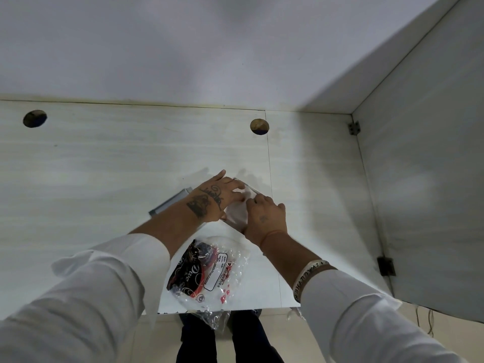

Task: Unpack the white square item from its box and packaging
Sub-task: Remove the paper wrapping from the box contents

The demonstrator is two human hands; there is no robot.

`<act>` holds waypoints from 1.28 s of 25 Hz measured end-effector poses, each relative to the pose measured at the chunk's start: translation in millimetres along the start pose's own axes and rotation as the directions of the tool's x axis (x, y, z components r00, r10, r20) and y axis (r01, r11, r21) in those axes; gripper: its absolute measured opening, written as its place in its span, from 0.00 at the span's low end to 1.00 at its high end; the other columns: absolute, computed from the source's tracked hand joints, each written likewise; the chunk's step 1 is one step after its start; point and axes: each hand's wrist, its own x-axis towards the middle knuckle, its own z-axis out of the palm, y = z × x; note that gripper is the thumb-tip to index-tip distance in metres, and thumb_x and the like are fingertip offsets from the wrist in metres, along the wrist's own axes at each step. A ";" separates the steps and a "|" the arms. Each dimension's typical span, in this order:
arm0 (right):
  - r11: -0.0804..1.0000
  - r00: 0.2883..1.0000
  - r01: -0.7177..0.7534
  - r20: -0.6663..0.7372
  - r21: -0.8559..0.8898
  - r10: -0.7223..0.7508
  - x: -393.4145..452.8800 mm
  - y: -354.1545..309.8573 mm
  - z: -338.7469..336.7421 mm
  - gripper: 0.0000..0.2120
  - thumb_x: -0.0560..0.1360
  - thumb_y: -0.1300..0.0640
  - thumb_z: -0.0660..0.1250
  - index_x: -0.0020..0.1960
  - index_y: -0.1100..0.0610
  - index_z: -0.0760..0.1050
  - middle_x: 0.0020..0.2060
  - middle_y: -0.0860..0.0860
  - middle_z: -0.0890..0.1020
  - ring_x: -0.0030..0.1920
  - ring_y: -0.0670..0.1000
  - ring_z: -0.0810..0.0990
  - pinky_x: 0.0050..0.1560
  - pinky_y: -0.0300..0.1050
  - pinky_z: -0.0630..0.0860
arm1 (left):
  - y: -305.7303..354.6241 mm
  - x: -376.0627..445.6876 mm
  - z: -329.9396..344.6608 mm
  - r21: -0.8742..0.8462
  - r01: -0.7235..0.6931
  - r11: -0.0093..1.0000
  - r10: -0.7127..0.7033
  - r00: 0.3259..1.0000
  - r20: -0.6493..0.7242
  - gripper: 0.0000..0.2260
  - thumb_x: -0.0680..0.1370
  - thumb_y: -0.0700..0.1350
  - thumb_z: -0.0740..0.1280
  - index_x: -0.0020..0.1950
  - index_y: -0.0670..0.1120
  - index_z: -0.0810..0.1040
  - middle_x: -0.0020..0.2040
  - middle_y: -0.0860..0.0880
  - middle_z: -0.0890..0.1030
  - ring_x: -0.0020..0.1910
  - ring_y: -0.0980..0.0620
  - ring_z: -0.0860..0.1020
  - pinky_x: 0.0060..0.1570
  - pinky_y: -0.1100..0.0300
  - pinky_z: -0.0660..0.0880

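Observation:
A white square item (237,210) in thin clear wrapping lies on the pale desk (104,166), mostly covered by both hands. My left hand (217,196) presses on its far left part, fingers pinching the wrapping near the top corner. My right hand (264,218) grips its right edge, fingers curled onto the wrapping. A grey flat box piece (170,201) sticks out from under my left wrist. Whether the item is out of its box is hidden.
A clear plastic bag with a black and red printed pack (207,271) lies at the desk's near edge, partly overhanging it. Two round cable holes (34,118) (259,126) sit at the back. A white side panel (419,179) walls the right.

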 end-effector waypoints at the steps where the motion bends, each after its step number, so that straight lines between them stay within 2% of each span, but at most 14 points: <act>1: 1.000 1.000 0.000 0.007 -0.008 0.000 -0.2 0.4 -1.0 0.27 0.71 0.49 0.72 0.68 0.53 0.72 0.63 0.52 0.77 0.65 0.56 0.76 0.59 0.53 0.70 | -2.1 0.8 -6.1 -0.013 -0.002 1.000 0.002 0.999 0.046 0.34 0.73 0.49 0.75 0.78 0.53 0.66 0.80 0.51 0.61 0.78 0.49 0.61 0.79 0.50 0.41; 3: 1.000 1.000 -0.001 0.015 -0.011 0.001 -3.4 2.5 -0.2 0.25 0.71 0.47 0.72 0.66 0.53 0.74 0.62 0.52 0.78 0.65 0.56 0.76 0.59 0.52 0.70 | -2.8 0.8 -14.1 -0.001 -0.006 1.000 0.006 0.996 0.092 0.33 0.74 0.44 0.73 0.77 0.52 0.67 0.81 0.50 0.61 0.79 0.49 0.61 0.79 0.52 0.45; 7: 1.000 1.000 -0.006 0.010 0.026 0.005 -3.3 6.3 1.9 0.26 0.71 0.41 0.71 0.65 0.52 0.77 0.62 0.52 0.78 0.64 0.56 0.77 0.61 0.53 0.71 | 10.6 -3.7 -12.6 0.072 0.178 0.981 -0.173 0.982 -0.078 0.30 0.74 0.37 0.67 0.76 0.43 0.66 0.78 0.46 0.65 0.78 0.43 0.60 0.72 0.52 0.62; 10: 1.000 1.000 -0.001 0.007 0.031 0.001 -4.5 8.5 4.4 0.28 0.70 0.40 0.70 0.66 0.52 0.76 0.64 0.52 0.78 0.66 0.55 0.76 0.67 0.55 0.71 | 23.6 -8.0 -8.7 0.080 0.271 0.959 -0.265 0.961 -0.076 0.24 0.75 0.36 0.66 0.71 0.44 0.73 0.79 0.46 0.64 0.82 0.41 0.51 0.76 0.43 0.58; 15: 0.998 1.000 0.000 -0.001 0.067 0.000 -10.5 11.4 7.2 0.28 0.71 0.38 0.69 0.66 0.52 0.76 0.64 0.52 0.76 0.67 0.55 0.74 0.65 0.56 0.72 | 33.5 -9.2 -4.2 0.183 0.310 0.933 -0.307 0.951 -0.047 0.21 0.76 0.35 0.65 0.69 0.45 0.76 0.80 0.47 0.61 0.82 0.40 0.45 0.71 0.27 0.56; 19: 0.997 0.995 -0.001 -0.099 0.080 0.009 -13.6 9.6 8.9 0.23 0.67 0.41 0.71 0.58 0.53 0.81 0.61 0.53 0.74 0.62 0.57 0.75 0.61 0.52 0.73 | 26.5 -12.9 -1.1 0.265 0.247 0.932 -0.237 0.969 -0.069 0.28 0.77 0.38 0.63 0.77 0.47 0.65 0.83 0.48 0.55 0.82 0.38 0.43 0.70 0.25 0.56; 21: 0.995 0.995 0.001 -0.104 0.098 0.010 -11.0 11.0 10.3 0.24 0.67 0.41 0.71 0.58 0.53 0.81 0.61 0.53 0.74 0.61 0.57 0.77 0.60 0.51 0.74 | 30.2 -13.5 0.0 0.244 0.256 0.935 -0.252 0.967 -0.046 0.30 0.78 0.38 0.61 0.80 0.49 0.58 0.83 0.47 0.52 0.82 0.36 0.43 0.69 0.24 0.56; 23: 0.997 0.997 0.001 -0.071 0.075 0.005 -8.0 11.5 9.3 0.27 0.67 0.39 0.72 0.61 0.53 0.78 0.62 0.52 0.73 0.60 0.56 0.77 0.62 0.51 0.74 | 32.7 -12.0 5.0 0.109 0.255 0.961 -0.256 0.967 -0.008 0.30 0.79 0.40 0.61 0.81 0.50 0.56 0.84 0.48 0.51 0.82 0.37 0.45 0.70 0.25 0.56; 24: 0.998 0.999 -0.003 -0.050 0.067 0.007 -7.1 10.6 7.8 0.29 0.67 0.39 0.72 0.63 0.52 0.77 0.62 0.52 0.73 0.61 0.56 0.77 0.62 0.52 0.74 | 30.0 -15.3 10.2 -0.083 0.239 0.968 -0.242 0.970 -0.030 0.29 0.79 0.42 0.62 0.80 0.50 0.59 0.83 0.49 0.53 0.82 0.38 0.47 0.72 0.27 0.56; 26: 0.993 0.999 -0.031 -0.039 0.112 0.035 -8.3 9.8 2.4 0.29 0.67 0.40 0.72 0.64 0.51 0.75 0.60 0.51 0.73 0.61 0.55 0.76 0.62 0.53 0.73 | 19.0 -33.0 23.3 -0.509 0.101 0.855 -0.260 0.932 -0.251 0.25 0.78 0.47 0.64 0.75 0.50 0.67 0.79 0.48 0.66 0.79 0.42 0.60 0.71 0.34 0.66; 27: 0.986 0.996 -0.043 -0.073 0.160 0.055 -10.0 10.6 -0.8 0.28 0.66 0.42 0.72 0.63 0.51 0.75 0.59 0.50 0.74 0.61 0.55 0.76 0.60 0.53 0.72 | 13.0 -45.5 33.5 -0.591 0.063 0.804 -0.330 0.875 -0.355 0.24 0.77 0.50 0.66 0.73 0.49 0.70 0.75 0.47 0.71 0.75 0.44 0.67 0.67 0.39 0.72; 29: 0.973 0.983 -0.027 -0.173 0.231 0.068 -13.2 9.7 -7.2 0.23 0.65 0.47 0.71 0.60 0.51 0.76 0.56 0.50 0.76 0.59 0.56 0.77 0.56 0.52 0.71 | 5.3 -75.2 51.8 -0.599 0.231 0.767 -0.492 0.810 -0.318 0.27 0.72 0.55 0.69 0.69 0.48 0.72 0.68 0.48 0.74 0.66 0.46 0.73 0.61 0.46 0.76; 31: 0.959 0.964 0.012 -0.257 0.282 0.063 -13.8 2.1 -12.4 0.20 0.67 0.48 0.70 0.58 0.52 0.77 0.54 0.50 0.78 0.56 0.56 0.77 0.54 0.52 0.71 | 4.9 -93.9 64.6 -0.428 0.527 0.734 -0.618 0.780 -0.099 0.30 0.67 0.61 0.69 0.65 0.48 0.73 0.64 0.48 0.75 0.62 0.45 0.75 0.57 0.49 0.75; 32: 0.947 0.959 0.024 -0.276 0.320 0.069 -13.2 -4.1 -15.8 0.19 0.69 0.48 0.70 0.57 0.53 0.77 0.53 0.50 0.78 0.56 0.56 0.77 0.54 0.52 0.71 | 6.4 -96.5 68.7 -0.341 0.602 0.723 -0.634 0.773 0.019 0.30 0.67 0.63 0.68 0.64 0.48 0.73 0.63 0.48 0.76 0.61 0.45 0.75 0.57 0.50 0.75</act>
